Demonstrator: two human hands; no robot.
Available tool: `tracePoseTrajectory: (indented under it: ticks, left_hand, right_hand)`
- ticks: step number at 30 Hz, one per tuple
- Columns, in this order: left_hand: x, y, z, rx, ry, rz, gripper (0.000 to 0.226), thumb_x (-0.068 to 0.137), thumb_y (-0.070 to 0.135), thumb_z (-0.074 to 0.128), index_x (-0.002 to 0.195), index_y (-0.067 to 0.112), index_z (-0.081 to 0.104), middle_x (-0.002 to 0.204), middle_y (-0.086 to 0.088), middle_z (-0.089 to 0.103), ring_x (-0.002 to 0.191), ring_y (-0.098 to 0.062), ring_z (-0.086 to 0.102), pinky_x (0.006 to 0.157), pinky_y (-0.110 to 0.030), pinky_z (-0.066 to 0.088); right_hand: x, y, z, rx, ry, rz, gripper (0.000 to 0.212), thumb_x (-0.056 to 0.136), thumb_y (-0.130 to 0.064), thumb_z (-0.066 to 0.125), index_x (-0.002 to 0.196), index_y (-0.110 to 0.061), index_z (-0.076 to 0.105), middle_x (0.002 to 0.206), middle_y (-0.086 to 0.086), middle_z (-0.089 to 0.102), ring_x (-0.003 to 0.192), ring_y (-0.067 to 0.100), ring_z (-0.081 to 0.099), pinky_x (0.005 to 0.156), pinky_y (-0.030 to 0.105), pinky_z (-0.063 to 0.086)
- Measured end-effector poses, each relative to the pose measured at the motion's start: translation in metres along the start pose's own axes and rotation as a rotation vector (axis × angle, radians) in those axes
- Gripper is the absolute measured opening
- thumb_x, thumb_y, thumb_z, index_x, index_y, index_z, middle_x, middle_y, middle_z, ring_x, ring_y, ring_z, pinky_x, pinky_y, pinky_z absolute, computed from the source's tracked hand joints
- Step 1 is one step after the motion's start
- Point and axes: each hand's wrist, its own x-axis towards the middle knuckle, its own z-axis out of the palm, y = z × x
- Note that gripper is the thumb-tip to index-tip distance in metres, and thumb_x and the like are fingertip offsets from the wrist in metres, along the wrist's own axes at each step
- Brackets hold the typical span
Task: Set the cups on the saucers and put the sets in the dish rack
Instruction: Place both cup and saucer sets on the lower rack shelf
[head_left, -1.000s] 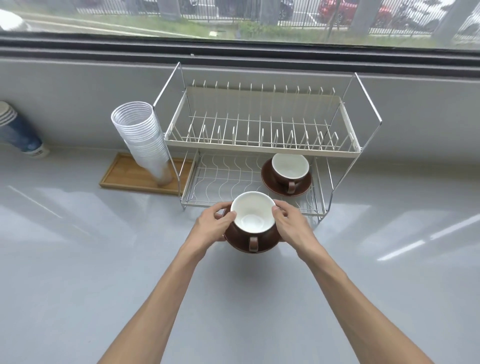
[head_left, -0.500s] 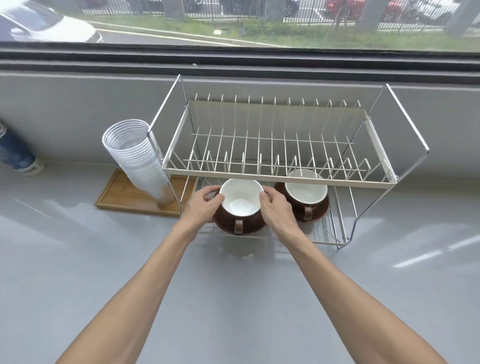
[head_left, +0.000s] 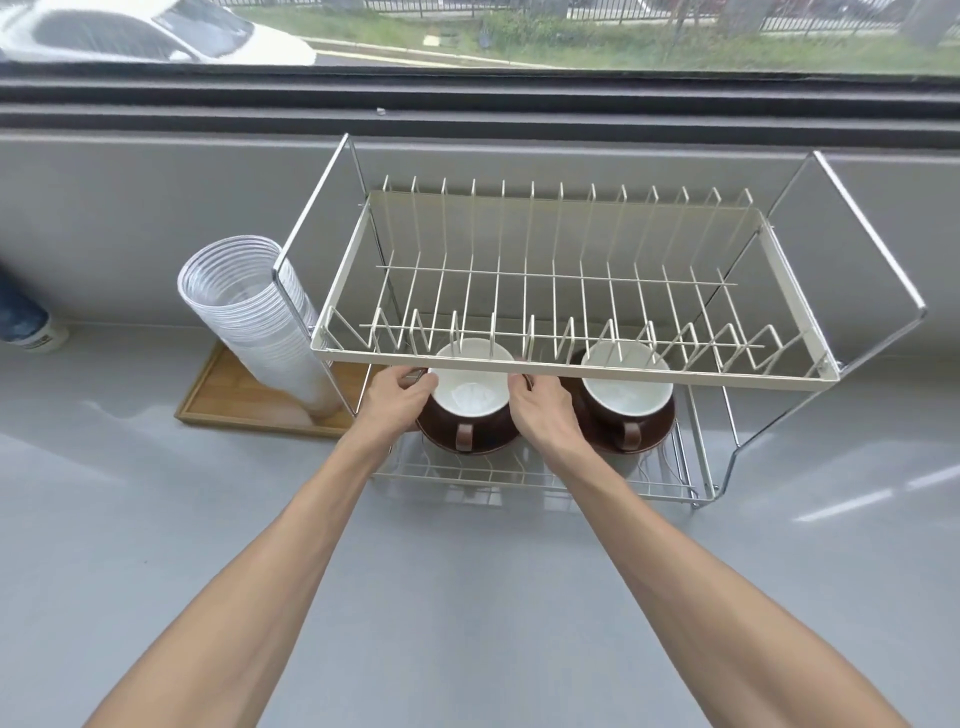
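A brown cup with a white inside (head_left: 470, 397) stands on a brown saucer (head_left: 441, 435), its handle facing me. My left hand (head_left: 397, 397) grips the saucer's left edge and my right hand (head_left: 543, 408) grips its right edge. The set is over the left part of the lower shelf of the wire dish rack (head_left: 519, 480), partly under the upper shelf. I cannot tell if it rests on the wires. A second cup (head_left: 626, 392) on its saucer (head_left: 654, 434) sits on the lower shelf just to the right.
The rack's upper shelf (head_left: 571, 370) with upright prongs overhangs both sets. A stack of clear plastic cups (head_left: 249, 317) leans on a wooden tray (head_left: 228, 402) left of the rack. A blue and white container (head_left: 26, 325) lies at the far left. Grey wall and window behind.
Both hands have carried the cup and saucer forward from the counter in front of the rack into the lower shelf, beside the second set. My view has moved closer to the rack.
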Motion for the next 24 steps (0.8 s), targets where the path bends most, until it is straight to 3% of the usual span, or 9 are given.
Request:
tracePoseTrajectory:
  ticks: [4,8,11,14,18,21,24]
  left_hand:
    - [-0.001,0.0,-0.002,0.022,-0.011,-0.013,0.034,0.089,0.03,0.059,0.114,0.008,0.068,0.099,-0.006,0.069,0.089,-0.022,0.066,0.086,-0.052,0.061]
    - [-0.007,0.004,-0.005,0.118,-0.049,-0.013,0.042,0.077,0.044,0.056,0.116,0.026,0.061,0.11,0.002,0.067,0.105,-0.024,0.066,0.089,-0.047,0.06]
    - [-0.016,0.008,-0.008,0.261,-0.093,0.032,0.045,0.081,0.046,0.053,0.125,0.036,0.056,0.118,0.006,0.064,0.11,-0.023,0.061,0.094,-0.046,0.056]
    - [-0.027,0.013,-0.012,0.411,-0.107,0.09,0.056,0.086,0.046,0.051,0.14,0.029,0.052,0.131,0.001,0.061,0.12,-0.026,0.057,0.101,-0.046,0.05]
    - [-0.043,0.016,-0.014,0.6,-0.12,0.132,0.054,0.095,0.042,0.053,0.144,0.021,0.049,0.142,-0.006,0.059,0.129,-0.028,0.054,0.101,-0.035,0.043]
    - [-0.062,0.02,-0.016,0.74,-0.147,0.129,0.054,0.096,0.044,0.051,0.145,0.022,0.048,0.144,-0.006,0.057,0.131,-0.028,0.053,0.102,-0.035,0.041]
    - [-0.081,0.026,-0.015,0.831,-0.207,0.166,0.05,0.096,0.049,0.051,0.14,0.025,0.054,0.136,-0.006,0.062,0.125,-0.027,0.057,0.102,-0.036,0.045]
  right_hand:
    - [-0.001,0.0,0.0,0.009,-0.01,-0.015,0.043,0.103,-0.034,0.035,0.126,-0.009,0.06,0.123,0.017,0.062,0.097,0.025,0.05,0.084,0.036,0.038]
    - [-0.004,-0.001,-0.003,-0.041,-0.044,-0.039,0.039,0.104,-0.033,0.034,0.115,-0.006,0.059,0.118,0.015,0.061,0.107,0.031,0.057,0.086,0.036,0.039]
    - [-0.008,-0.002,-0.009,-0.08,-0.053,-0.065,0.041,0.105,-0.035,0.034,0.11,-0.002,0.059,0.106,0.012,0.059,0.099,0.031,0.054,0.083,0.037,0.038]
    - [-0.018,-0.006,-0.021,-0.138,-0.074,-0.113,0.041,0.104,-0.032,0.036,0.112,-0.002,0.063,0.105,0.01,0.065,0.104,0.034,0.058,0.091,0.041,0.044]
    - [-0.038,-0.01,-0.039,-0.198,-0.099,-0.157,0.039,0.102,-0.029,0.041,0.132,-0.014,0.061,0.134,0.012,0.065,0.127,0.033,0.056,0.109,0.046,0.042]
    - [-0.055,-0.007,-0.054,-0.266,-0.131,-0.157,0.04,0.1,-0.031,0.044,0.134,-0.018,0.061,0.134,0.01,0.065,0.125,0.031,0.058,0.106,0.045,0.045]
    - [-0.071,-0.003,-0.067,-0.399,-0.192,-0.185,0.038,0.099,-0.03,0.045,0.123,-0.011,0.066,0.126,0.014,0.069,0.118,0.033,0.062,0.101,0.043,0.048]
